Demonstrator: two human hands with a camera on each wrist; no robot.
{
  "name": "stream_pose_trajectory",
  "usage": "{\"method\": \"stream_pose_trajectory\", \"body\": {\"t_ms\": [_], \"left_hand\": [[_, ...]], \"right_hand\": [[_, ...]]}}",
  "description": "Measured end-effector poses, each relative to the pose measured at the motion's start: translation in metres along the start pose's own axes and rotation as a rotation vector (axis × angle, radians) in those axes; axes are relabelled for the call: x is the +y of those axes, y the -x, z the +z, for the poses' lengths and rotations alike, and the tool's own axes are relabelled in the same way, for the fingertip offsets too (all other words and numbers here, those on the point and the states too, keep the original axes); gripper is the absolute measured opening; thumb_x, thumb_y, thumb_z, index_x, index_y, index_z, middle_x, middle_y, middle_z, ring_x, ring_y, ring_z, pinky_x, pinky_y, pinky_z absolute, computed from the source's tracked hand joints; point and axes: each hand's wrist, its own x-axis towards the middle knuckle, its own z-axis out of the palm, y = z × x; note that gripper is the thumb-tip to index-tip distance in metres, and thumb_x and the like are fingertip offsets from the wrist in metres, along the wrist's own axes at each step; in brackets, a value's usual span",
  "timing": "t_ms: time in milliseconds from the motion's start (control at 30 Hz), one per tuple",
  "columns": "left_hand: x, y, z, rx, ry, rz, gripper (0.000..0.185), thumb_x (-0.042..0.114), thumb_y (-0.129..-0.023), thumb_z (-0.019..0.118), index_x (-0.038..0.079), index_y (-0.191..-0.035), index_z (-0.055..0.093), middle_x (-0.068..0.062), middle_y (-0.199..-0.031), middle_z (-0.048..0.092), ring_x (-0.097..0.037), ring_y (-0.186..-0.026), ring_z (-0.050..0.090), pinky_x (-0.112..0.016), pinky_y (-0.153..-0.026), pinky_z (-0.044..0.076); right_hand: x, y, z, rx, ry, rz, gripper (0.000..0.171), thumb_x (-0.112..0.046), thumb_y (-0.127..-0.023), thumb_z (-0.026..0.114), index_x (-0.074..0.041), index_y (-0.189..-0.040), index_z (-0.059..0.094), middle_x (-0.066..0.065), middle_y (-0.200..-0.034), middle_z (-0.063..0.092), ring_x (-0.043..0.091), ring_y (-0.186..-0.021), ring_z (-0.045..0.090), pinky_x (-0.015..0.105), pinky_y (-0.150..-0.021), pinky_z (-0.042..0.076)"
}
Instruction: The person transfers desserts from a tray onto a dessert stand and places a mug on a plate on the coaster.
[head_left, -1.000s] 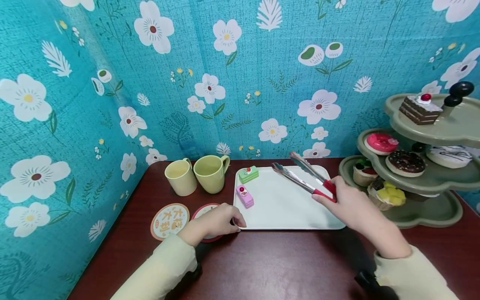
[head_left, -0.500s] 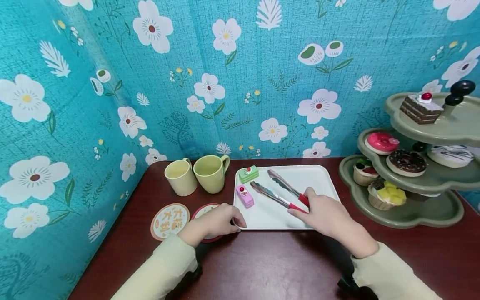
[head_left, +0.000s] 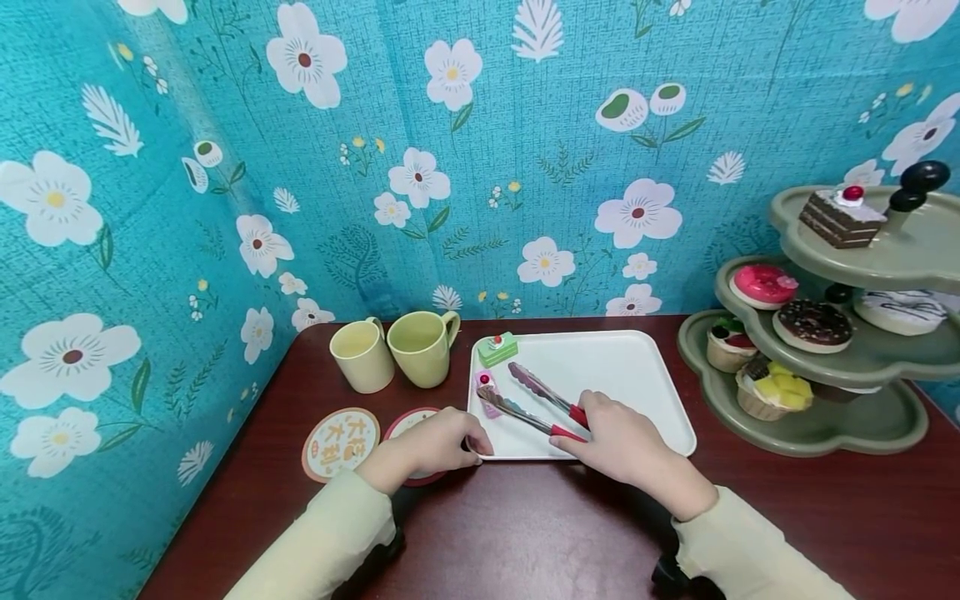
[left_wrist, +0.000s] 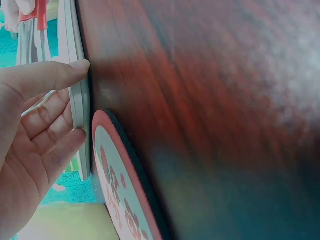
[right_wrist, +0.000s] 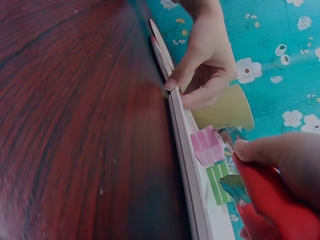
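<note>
My left hand pinches the near left corner of a white rectangular tray; in the left wrist view its thumb and fingers lie along the rim. The right hand holds metal tongs by their red handles. The tongs are spread over the left part of the tray, and one tip overlaps a pink toy cake slice with a cherry in the head view. The other tip is to the right of that slice. Behind it, at the tray's far left corner, lies a green cake slice.
Two mugs, one cream and one green, stand left of the tray. Two round coasters lie before them, one orange-rimmed, one red-rimmed partly under my left arm. A tiered green stand with several toy pastries is on the right.
My right hand has moved left across the tray with the spread tongs, bringing one tip from the tray's right half to the pink cake slice. The left hand stays at the corner.
</note>
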Motion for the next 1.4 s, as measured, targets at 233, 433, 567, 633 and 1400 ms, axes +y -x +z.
{"method": "stream_pose_trajectory", "body": {"t_ms": [233, 433, 567, 633, 1400], "left_hand": [[0.000, 0.000, 0.001, 0.006, 0.001, 0.012, 0.014, 0.000, -0.087, 0.076, 0.012, -0.094, 0.080, 0.011, -0.086, 0.069, 0.000, -0.081, 0.060, -0.022, -0.079, 0.052], [0.000, 0.000, 0.000, 0.004, 0.011, 0.008, 0.015, 0.000, -0.087, 0.076, 0.012, -0.094, 0.079, 0.010, -0.085, 0.069, 0.000, -0.080, 0.060, -0.021, -0.079, 0.052], [0.000, 0.000, 0.000, 0.001, 0.012, 0.008, 0.015, -0.001, -0.087, 0.076, 0.012, -0.094, 0.080, 0.010, -0.085, 0.069, 0.000, -0.080, 0.060, -0.021, -0.078, 0.052], [0.000, 0.000, 0.000, 0.002, 0.012, 0.010, 0.015, -0.001, -0.087, 0.075, 0.012, -0.094, 0.080, 0.010, -0.085, 0.069, 0.000, -0.080, 0.060, -0.021, -0.079, 0.052], [0.000, 0.000, 0.000, -0.006, 0.020, 0.008, 0.016, -0.001, -0.088, 0.075, 0.011, -0.096, 0.080, 0.010, -0.086, 0.070, 0.000, -0.081, 0.060, -0.021, -0.079, 0.052]], "right_hand": [[-0.004, -0.003, 0.008, -0.006, 0.010, -0.018, 0.053, -0.048, -0.080, 0.083, -0.005, -0.097, 0.057, 0.002, -0.073, 0.047, 0.017, -0.063, 0.046, 0.031, -0.052, 0.038], [-0.005, -0.005, 0.012, 0.007, 0.044, -0.058, 0.048, -0.044, -0.082, 0.084, -0.006, -0.092, 0.056, 0.001, -0.073, 0.045, 0.016, -0.063, 0.045, 0.031, -0.052, 0.037], [-0.002, -0.006, 0.011, 0.025, 0.064, -0.070, 0.044, -0.039, -0.084, 0.084, -0.007, -0.090, 0.054, 0.002, -0.073, 0.045, 0.017, -0.063, 0.044, 0.031, -0.053, 0.036], [0.000, -0.007, 0.009, 0.037, 0.073, -0.068, 0.042, -0.037, -0.084, 0.083, -0.007, -0.091, 0.055, 0.002, -0.073, 0.045, 0.017, -0.064, 0.044, 0.032, -0.053, 0.036], [0.006, -0.033, 0.018, 0.060, 0.093, -0.137, 0.039, -0.029, -0.086, 0.082, -0.001, -0.101, 0.060, 0.004, -0.080, 0.054, 0.020, -0.071, 0.052, 0.036, -0.059, 0.045]]}}
